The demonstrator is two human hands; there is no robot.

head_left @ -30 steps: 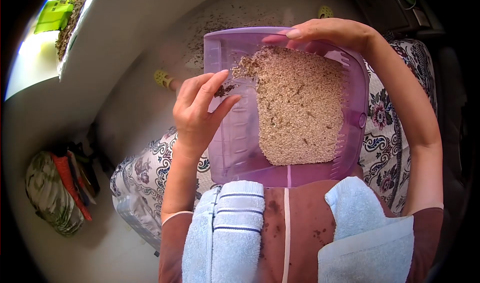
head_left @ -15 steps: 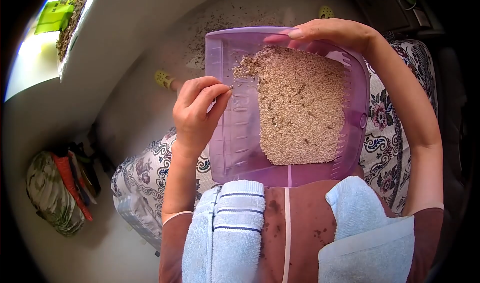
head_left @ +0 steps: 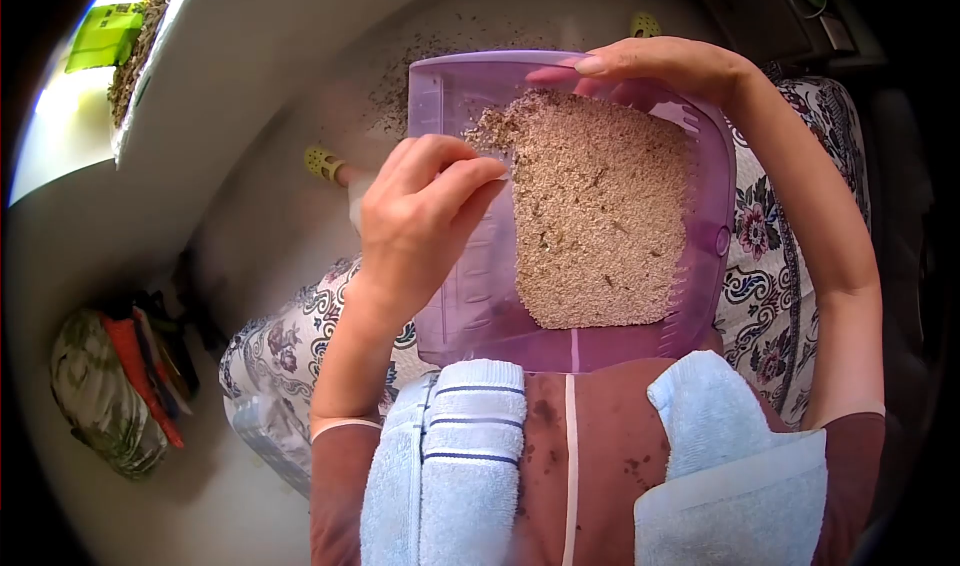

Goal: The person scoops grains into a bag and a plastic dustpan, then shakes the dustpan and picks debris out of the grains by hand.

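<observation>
A translucent purple plastic tray rests on my lap, against my front. A flat layer of pale tan grains, flecked with dark bits, covers much of its floor, with a darker clump at the upper left. My right hand grips the tray's far rim, thumb on top and fingers showing through the plastic. Over the tray's left part hovers my left hand, thumb and fingertips pinched together near the edge of the grains. Whatever may be between those fingertips is hidden.
Dark debris is scattered on the floor beyond the tray. Yellow clogs show on the feet. A patterned cloth lies beneath me. Light blue towels hang down my front. A camouflage bag stands at left, a white ledge above it.
My left hand has moved right, from the tray's left side toward the grains, still pinched. The small bit seen at its fingertips earlier is no longer visible. My right hand keeps its grip.
</observation>
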